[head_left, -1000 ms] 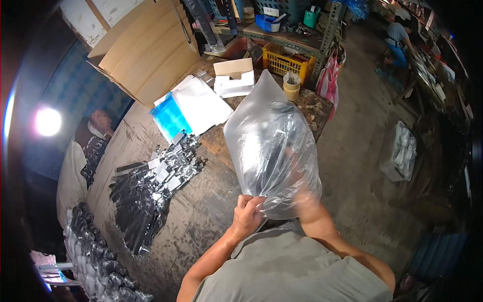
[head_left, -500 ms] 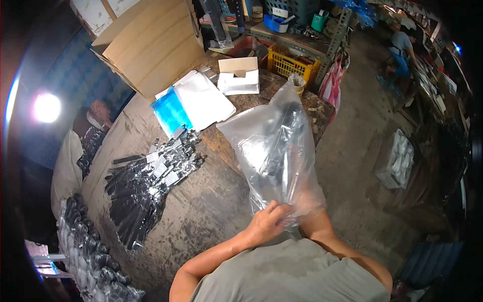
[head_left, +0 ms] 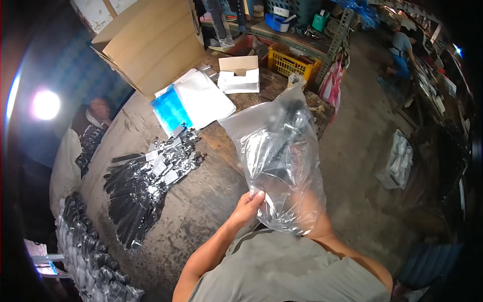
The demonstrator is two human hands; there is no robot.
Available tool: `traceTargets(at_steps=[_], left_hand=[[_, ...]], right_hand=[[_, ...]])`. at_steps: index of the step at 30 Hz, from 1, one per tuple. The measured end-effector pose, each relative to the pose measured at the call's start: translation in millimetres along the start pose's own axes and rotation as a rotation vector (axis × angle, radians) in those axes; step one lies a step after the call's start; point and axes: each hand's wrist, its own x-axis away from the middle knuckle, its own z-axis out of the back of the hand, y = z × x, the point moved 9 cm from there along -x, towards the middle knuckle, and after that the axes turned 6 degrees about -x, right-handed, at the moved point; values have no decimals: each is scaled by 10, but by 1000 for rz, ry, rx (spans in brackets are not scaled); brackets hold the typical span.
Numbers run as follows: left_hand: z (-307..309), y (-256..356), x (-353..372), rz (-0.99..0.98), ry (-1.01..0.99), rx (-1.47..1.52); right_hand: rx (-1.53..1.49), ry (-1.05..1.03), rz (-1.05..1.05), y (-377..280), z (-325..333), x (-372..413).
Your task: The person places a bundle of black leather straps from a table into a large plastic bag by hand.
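Observation:
A large clear plastic bag [head_left: 282, 161] with dark packed items inside is held up over the table's right edge. My left hand [head_left: 247, 207] grips the bag's lower left side from outside. My right forearm goes up into the bag from below, and my right hand [head_left: 301, 201] shows only dimly through the plastic, so what it holds is hidden. On the worn table [head_left: 201, 211] to the left lies a pile of small black items in shiny wrappers [head_left: 146, 186].
Flat white and blue plastic bags [head_left: 193, 105] lie further back, next to a big cardboard box [head_left: 151, 45] and a small white carton [head_left: 239, 75]. A yellow crate [head_left: 289, 63] and shelves stand behind. Bundles of packed items [head_left: 88, 256] line the left. A person [head_left: 402, 45] works far right.
My left hand has slid from under the bag's bottom to its lower left side. The bag has dropped a little and stretched out; my right arm stays inside it.

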Motion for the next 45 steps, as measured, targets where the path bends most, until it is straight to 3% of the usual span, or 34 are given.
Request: traceTargets(at_steps=[1,2,4,5,7,9,11,12,14,18,21,23,24,27,28,29,31,33,34,36,37,39,43,45], left_hand=[[10,54,64,-17,42,-76],[-21,18,116,-10,35,-67],[13,90,263,-181,151,-287],[-14,43,293,-170,152,-282],[-265,343,515,-619,130,-681],[-353,351,555,-624,59,-724],[-513,413,614,-763,-14,-852],[-510,417,603,-752,-18,-849],[-707,282,574,-702,-256,-1027],[-763,352,585,-729,-300,-990],[-722,346,601,-744,-298,-934],[-625,390,593,-677,-229,-936],[-573,482,605,-653,-185,-841],[-507,458,609,-640,-108,-795],[-502,457,609,-637,-102,-787],[-488,484,612,-647,-89,-751],[-455,527,624,-655,-70,-714],[-439,534,610,-623,-79,-715],[-432,526,600,-623,-75,-706],[-436,528,596,-662,-60,-708],[-430,532,592,-663,-55,-699],[-435,565,602,-686,-52,-696],[-443,689,611,-741,-43,-656],[-448,722,610,-753,-34,-647]], right_hand=[[-293,58,-110,77,35,28],[-285,57,-121,117,62,33],[605,-469,-266,454,-273,138],[604,-479,-272,508,-317,156],[456,-206,70,197,-291,87],[465,-243,65,210,-358,104],[487,-292,67,208,-440,69],[497,-318,67,206,-480,55],[521,-374,69,201,-545,20],[635,-607,65,37,-691,-34],[481,-492,-9,2,-676,-169],[443,-464,-190,117,-649,-230],[468,-440,-83,109,-689,-256],[316,-362,-157,335,-750,-382],[321,-371,-158,461,-1341,-1295],[204,-285,-262,764,-1635,-1754],[-34,-107,-464,1739,-1736,-1648],[-972,252,-928,1471,-1800,-1747],[-963,251,-930,1255,-1670,-1699],[-871,45,-892,931,-1525,-1607],[-861,43,-894,1294,-1545,-1608],[-712,-427,-90,1622,-1744,-1863],[-694,-376,-251,607,-1185,-1449],[-373,-152,-801,592,-1143,-1343]])
